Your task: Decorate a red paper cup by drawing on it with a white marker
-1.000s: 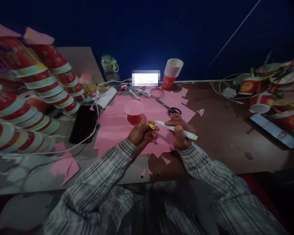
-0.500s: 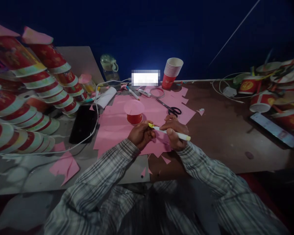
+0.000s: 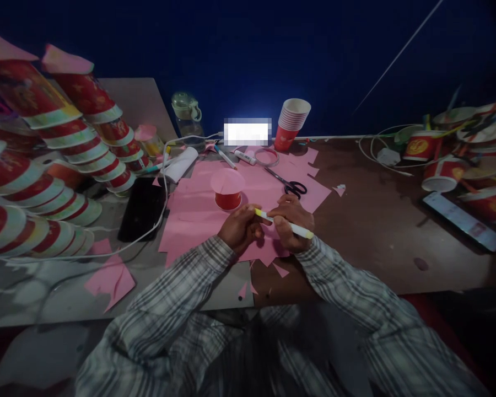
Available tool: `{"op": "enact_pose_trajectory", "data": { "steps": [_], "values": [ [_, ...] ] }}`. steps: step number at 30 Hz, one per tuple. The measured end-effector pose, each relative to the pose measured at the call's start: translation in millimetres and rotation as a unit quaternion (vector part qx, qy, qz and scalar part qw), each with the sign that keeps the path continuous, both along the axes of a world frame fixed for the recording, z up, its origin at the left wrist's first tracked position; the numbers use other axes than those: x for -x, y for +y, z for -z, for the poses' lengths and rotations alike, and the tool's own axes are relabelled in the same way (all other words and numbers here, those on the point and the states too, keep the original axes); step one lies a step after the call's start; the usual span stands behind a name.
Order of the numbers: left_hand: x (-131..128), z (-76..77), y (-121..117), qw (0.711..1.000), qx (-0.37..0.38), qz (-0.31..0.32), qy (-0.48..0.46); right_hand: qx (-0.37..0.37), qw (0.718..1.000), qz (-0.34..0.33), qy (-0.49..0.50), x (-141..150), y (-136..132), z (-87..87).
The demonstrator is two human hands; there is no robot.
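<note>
Currently, the left hand (image 3: 236,229) pinches the yellow cap (image 3: 258,212) and the right hand (image 3: 294,211) grips the white marker (image 3: 301,230), cap and barrel in line over the pink paper (image 3: 190,220). Keep both axes aligned and pressure even; a skewed push could catch the nib. Full closure cannot be confirmed. From the marker, the red cup (image 3: 227,200), topped with a pink cone (image 3: 227,181), stands at 10 o'clock and the scissors (image 3: 284,182) lie at 1 o'clock. The brown desk (image 3: 376,237) extends toward 3 o'clock. At 12 o'clock, a dark blue wall (image 3: 149,38) rises; room light is dim.
</note>
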State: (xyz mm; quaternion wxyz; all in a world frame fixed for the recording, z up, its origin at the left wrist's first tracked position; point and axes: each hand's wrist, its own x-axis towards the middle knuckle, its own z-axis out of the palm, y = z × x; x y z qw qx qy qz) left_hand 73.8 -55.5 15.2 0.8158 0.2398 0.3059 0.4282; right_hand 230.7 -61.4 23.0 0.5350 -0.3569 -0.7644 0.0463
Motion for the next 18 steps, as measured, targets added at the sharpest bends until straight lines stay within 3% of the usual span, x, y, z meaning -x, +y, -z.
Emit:
{"op": "enact_pose_trajectory", "data": {
  "steps": [2, 5, 8, 10, 12, 15, 16, 18],
  "values": [
    [1, -3.3, 1, 1.000, -0.015, -0.014, 0.022, -0.003, 0.999, 0.024, 0.023, -2, 0, -0.2],
    [11, -15.6, 3, 0.991, -0.074, 0.039, 0.100, 0.005, 0.995, 0.091, 0.035, -6, 6, 1.3],
    [36, -39.6, 5, 0.935, -0.154, 0.267, 0.177, 0.036, 0.991, 0.132, -0.005, -8, 18, 8.0],
    [61, -57.6, 6, 0.898, -0.195, 0.353, 0.175, 0.068, 0.989, 0.121, -0.055, -9, 27, 14.8],
    [89, -70.7, 10, 0.898, -0.234, 0.320, 0.194, 0.113, 0.981, 0.116, -0.109, -7, 33, 21.5],
    [124, -73.9, 23, 0.932, -0.274, 0.075, 0.225, 0.164, 0.961, 0.115, -0.193, -4, 36, 28.4],
    [132, -70.7, 30, 0.927, -0.283, 0.010, 0.248, 0.175, 0.954, 0.113, -0.216, -2, 36, 29.7],
    [139, -60.1, 42, 0.905, -0.284, -0.052, 0.312, 0.191, 0.943, 0.110, -0.248, 0, 35, 31.1]
  ]
}}
